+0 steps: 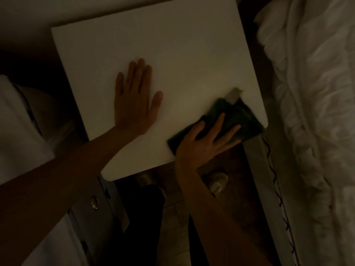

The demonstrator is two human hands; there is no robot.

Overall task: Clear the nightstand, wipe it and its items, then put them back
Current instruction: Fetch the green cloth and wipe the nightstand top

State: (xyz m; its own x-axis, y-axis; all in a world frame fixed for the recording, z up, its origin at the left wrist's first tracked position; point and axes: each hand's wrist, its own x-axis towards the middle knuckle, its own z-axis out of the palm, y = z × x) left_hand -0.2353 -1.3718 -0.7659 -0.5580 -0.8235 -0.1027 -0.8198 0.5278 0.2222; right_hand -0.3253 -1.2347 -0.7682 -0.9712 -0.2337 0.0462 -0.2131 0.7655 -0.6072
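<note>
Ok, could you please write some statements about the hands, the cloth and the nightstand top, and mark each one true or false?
1. The left hand lies flat on the nightstand top, fingers straight. True.
2. The right hand presses a dark green cloth. True.
3. The cloth is at the far left corner. False: it is at the near corner beside the white bedding.
4. The left hand holds a bottle. False: it holds nothing.

Bare nightstand [172, 45] top beyond both hands, bed [311, 93] close along its right edge
</note>
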